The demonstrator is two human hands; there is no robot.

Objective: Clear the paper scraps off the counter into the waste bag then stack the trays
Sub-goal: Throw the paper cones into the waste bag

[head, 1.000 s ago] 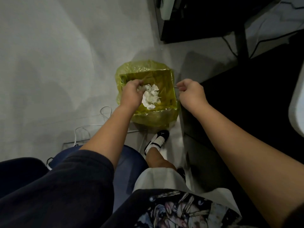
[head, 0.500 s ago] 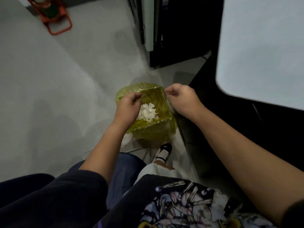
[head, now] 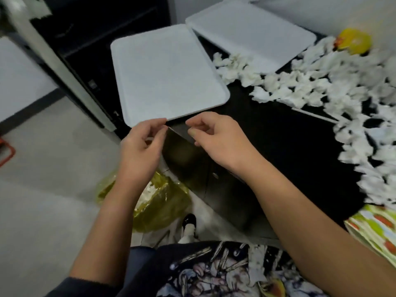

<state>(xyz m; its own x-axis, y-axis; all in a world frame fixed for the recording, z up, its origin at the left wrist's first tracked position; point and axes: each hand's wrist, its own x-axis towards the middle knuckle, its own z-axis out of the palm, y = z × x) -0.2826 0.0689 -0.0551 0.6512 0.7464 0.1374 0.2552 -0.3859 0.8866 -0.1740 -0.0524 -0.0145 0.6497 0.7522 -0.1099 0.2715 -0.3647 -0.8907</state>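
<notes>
Paper scraps (head: 317, 86) strewn across counter (head: 278, 133) beside two trays (head: 169, 73); both hands' fingers (head: 158, 127) loosely curled, empty.

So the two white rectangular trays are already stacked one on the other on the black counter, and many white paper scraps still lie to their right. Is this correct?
Not quite. In the head view the two white rectangular trays lie side by side on the black counter, not stacked. The white paper scraps are indeed spread to their right.
</notes>
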